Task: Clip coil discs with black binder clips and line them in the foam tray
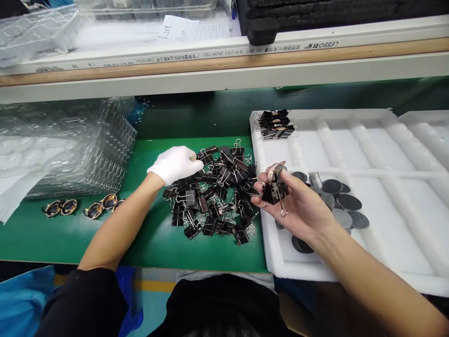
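A loose pile of black binder clips (210,201) with silver wire handles lies on the green table. My left hand (177,164), in a white glove, reaches over the pile's upper left, its fingers pressed together at a black clip there. Bare and palm up, my right hand (293,201) is closed around a black binder clip (271,191) and a brownish rounded piece clamped with it. That hand hovers over the left part of a white foam tray (259,234). Several clips with light brown pieces between them (277,125) stand in the tray's top left compartment.
Dark round discs (349,202) lie in the tray beside my right hand. Clear plastic trays (80,154) are stacked at the left, with round-framed glasses (61,207) in front. A shelf edge (224,79) crosses above the table, bearing papers (178,29) and a black foam block.
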{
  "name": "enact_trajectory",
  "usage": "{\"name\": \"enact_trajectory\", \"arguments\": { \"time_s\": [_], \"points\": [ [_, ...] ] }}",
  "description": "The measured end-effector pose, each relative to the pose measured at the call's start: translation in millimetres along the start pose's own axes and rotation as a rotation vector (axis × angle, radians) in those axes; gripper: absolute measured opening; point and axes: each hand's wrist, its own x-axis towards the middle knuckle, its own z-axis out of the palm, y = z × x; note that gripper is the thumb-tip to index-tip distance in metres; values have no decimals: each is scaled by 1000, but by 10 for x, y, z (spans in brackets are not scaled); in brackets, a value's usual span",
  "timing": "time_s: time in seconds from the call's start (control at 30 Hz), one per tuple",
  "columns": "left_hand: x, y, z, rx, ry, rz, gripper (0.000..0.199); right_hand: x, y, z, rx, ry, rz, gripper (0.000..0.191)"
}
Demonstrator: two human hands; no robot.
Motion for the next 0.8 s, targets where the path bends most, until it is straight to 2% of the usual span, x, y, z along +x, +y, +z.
{"name": "enact_trajectory", "arguments": {
  "time_s": [0.07, 0.13, 0.27, 0.33, 0.4, 0.53, 0.7, 0.8],
  "points": [
    [-61, -34, -72, 15, 66, 5, 33, -3, 5, -14, -56, -5, -6, 27],
    [-152, -38, -144, 96, 187, 54, 34, -11, 13, -26, -136, -26, -19, 27],
    [-296, 4, -209, 239, 430, 251, 34, -36, 34, -31, -257, -86, -64, 28],
    [-304, 19, -194, 142, 502, 322, 32, -41, 46, -31, -315, -111, -107, 27],
    [-280, 25, -162, -67, 537, 355, 30, -37, 58, -36, -396, -135, -173, 23],
    [-223, 27, -100, -392, 501, 337, 29, -13, 85, -66, -542, -186, -255, 17],
    [-262, 66, -106, -403, 507, 355, 29, 8, 116, -106, -597, -196, -197, 23],
    [-372, 142, -166, -476, 370, 431, 26, 2, 87, -95, -620, -221, -232, 18]
  ]
}}
